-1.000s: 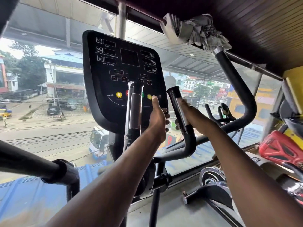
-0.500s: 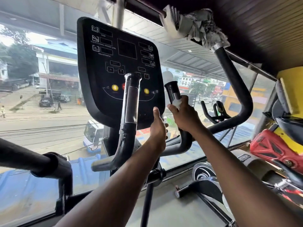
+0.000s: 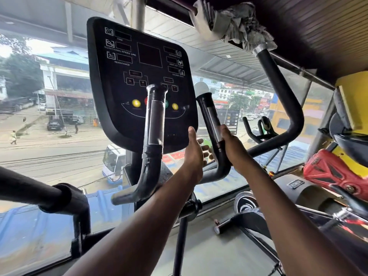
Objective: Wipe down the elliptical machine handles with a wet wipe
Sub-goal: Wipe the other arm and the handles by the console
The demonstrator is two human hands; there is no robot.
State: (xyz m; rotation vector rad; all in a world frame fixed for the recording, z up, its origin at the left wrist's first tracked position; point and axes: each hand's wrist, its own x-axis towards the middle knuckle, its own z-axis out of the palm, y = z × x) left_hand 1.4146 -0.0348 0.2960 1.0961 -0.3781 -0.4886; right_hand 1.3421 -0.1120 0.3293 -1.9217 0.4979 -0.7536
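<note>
Low on the right inner handle [image 3: 209, 116], just above its bend, the right hand [image 3: 234, 151] is wrapped round the bar, fingers curled out of sight behind it and the thumb lying up along the metal sensor strip. The wet wipe cannot be made out in this view; if it is there, it sits hidden between palm and bar. Just beside it, the left hand [image 3: 194, 152] is held edge-on with straight, relaxed fingers [image 3: 205, 149] reaching toward the same bar; it holds nothing, and whether those fingertips touch the bar cannot be told. A wipe is light, limp and damp, so it should be folded flat under the palm and pinched against the bar, not held by a corner. The handle is a rigid fixed tube that will bear firm pressure, though its smooth sensor strip would be slippery when wet. To the left stands the left inner handle [image 3: 154, 124], wrapped in glossy tape with a loose edge that a wipe could catch on, in front of the black console [image 3: 139, 56]. Farther out, the long right swing arm [image 3: 282, 108] curves up to a bundle of cloth [image 3: 239, 24] at its top, and the left swing arm [image 3: 29, 190] crosses the lower left corner. Red gym equipment [image 3: 334, 172] lies at the far right.
</note>
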